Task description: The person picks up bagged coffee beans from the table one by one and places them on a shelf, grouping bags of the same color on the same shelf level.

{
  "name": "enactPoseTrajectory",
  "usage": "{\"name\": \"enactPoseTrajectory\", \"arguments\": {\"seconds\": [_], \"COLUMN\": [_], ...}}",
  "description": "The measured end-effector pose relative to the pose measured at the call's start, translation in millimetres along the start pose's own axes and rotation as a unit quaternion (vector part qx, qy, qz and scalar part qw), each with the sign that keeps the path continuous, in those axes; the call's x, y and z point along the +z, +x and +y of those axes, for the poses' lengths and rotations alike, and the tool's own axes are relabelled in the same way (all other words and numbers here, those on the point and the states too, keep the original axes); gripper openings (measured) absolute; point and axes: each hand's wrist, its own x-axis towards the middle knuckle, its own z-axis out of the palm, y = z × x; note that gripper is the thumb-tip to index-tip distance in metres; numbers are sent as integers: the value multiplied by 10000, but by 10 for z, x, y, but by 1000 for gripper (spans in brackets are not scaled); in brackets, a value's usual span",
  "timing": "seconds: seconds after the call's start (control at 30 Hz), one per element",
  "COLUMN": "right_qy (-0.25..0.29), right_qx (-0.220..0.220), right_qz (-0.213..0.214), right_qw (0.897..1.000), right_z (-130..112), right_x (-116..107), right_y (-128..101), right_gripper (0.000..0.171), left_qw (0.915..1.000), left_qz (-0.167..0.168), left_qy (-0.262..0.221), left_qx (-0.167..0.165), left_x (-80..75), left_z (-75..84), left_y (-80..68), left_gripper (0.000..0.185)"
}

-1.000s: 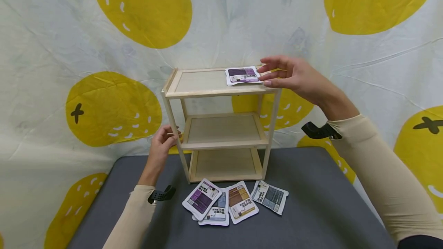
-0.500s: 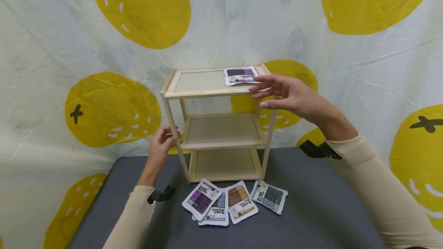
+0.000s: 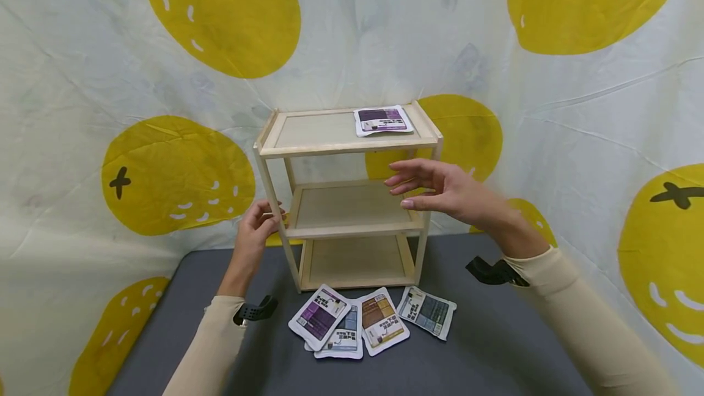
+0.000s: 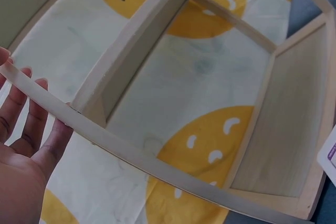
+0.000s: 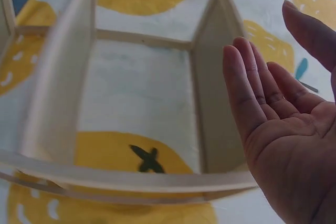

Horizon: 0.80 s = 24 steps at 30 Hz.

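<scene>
A small wooden three-tier shelf (image 3: 346, 146) stands on a grey table (image 3: 495, 347). A purple-and-white sachet (image 3: 382, 120) lies on its top tier at the right. My left hand (image 3: 258, 225) holds the shelf's front left post (image 4: 131, 153) at the middle tier, fingers (image 4: 31, 124) wrapped behind it. My right hand (image 3: 434, 188) hovers empty in front of the middle tier, fingers (image 5: 247, 93) straight and relaxed. Several sachets lie on the table before the shelf: a purple one (image 3: 320, 316), a blue one (image 3: 343, 338) under it, a brown one (image 3: 383, 321) and a grey one (image 3: 427, 311).
A white cloth with big yellow fruit prints (image 3: 176, 170) hangs behind the table and drapes at both sides. The middle tier (image 3: 354, 206) and bottom tier (image 3: 357, 258) of the shelf hold nothing. Bare grey table surface lies to the right of the sachets.
My right hand has let go of the purple sachet on the top tier and dropped down and towards me to the middle tier's height. The left hand has stayed on the post.
</scene>
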Motion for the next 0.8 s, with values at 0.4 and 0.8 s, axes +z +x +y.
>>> {"name": "enactPoseTrajectory", "arguments": {"seconds": [0.4, 0.8], "right_qy": [545, 584], "right_qx": [32, 259], "right_qz": [-170, -107], "right_qw": [9984, 9979], "right_z": [381, 803], "right_x": [307, 692], "right_y": [-37, -25], "right_gripper": [58, 55], "left_qw": [10000, 10000], "left_qz": [-31, -26], "left_qy": [-31, -29], "left_qx": [-5, 25], "left_x": [-6, -5], "left_z": [-1, -13], "left_y": [4, 11], "left_gripper": [21, 21]}}
